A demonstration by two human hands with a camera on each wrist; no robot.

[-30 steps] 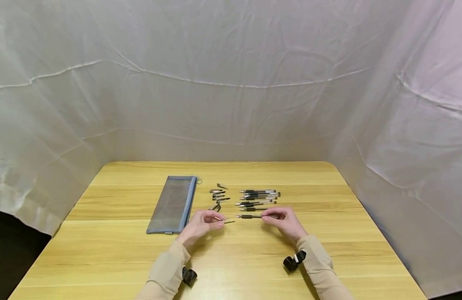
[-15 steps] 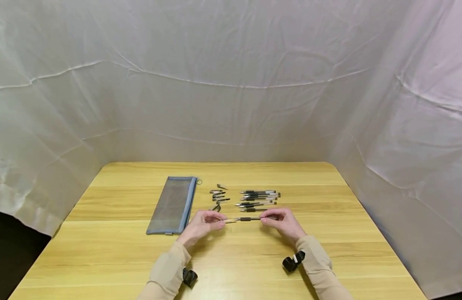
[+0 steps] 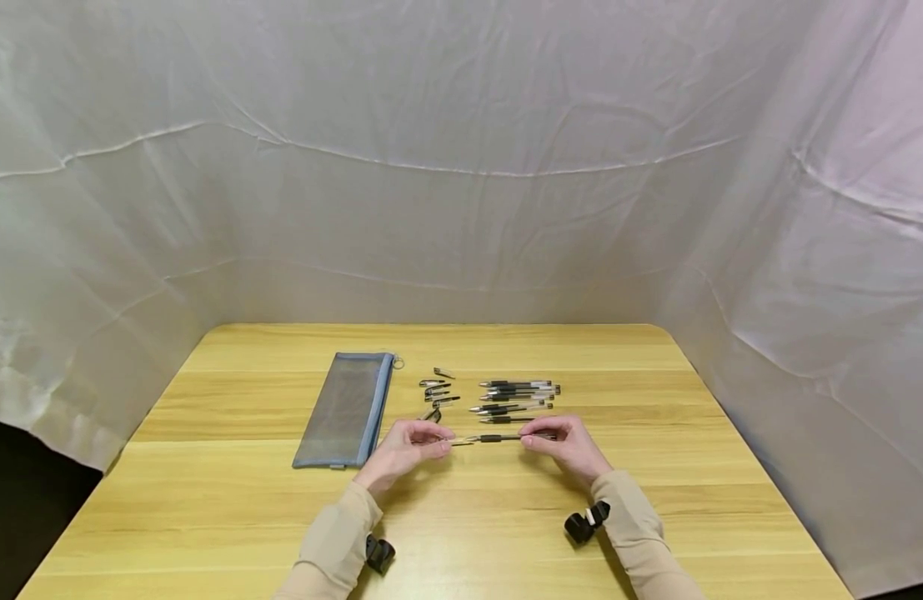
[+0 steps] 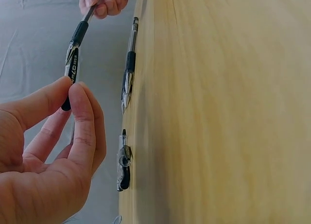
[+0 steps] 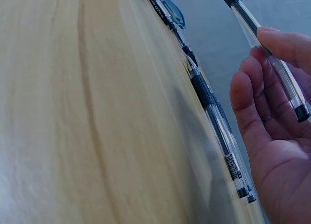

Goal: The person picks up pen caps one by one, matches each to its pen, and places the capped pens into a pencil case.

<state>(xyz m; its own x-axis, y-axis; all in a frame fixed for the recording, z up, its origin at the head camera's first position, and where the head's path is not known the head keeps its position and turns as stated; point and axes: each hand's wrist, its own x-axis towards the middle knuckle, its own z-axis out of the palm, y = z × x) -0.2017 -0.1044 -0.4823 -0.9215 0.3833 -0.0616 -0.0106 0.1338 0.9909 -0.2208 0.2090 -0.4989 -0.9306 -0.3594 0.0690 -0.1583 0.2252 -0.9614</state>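
Observation:
My left hand (image 3: 403,450) pinches a pen cap (image 4: 72,71), clear with a black label and a dark end, between thumb and fingertip. In my right hand (image 3: 569,446) is the rear barrel of a gel pen (image 3: 499,438) with a black rubber grip, its tip pointing left. The pen's point meets the cap's mouth in the left wrist view, the two roughly in line. The dark plug at the pen's rear end shows in the right wrist view, past my thumb. Both hands are above the wooden table (image 3: 461,533).
Several uncapped gel pens (image 3: 515,385) lie in a row beyond my right hand, tips leftward. Several loose caps (image 3: 434,392) lie left of them, one cap (image 3: 434,415) right behind my left hand. A blue-edged mesh zip pouch (image 3: 344,408) lies to the left.
The pen in my right hand has moved slightly left and down, its tip coming to the cap. My left hand has barely moved.

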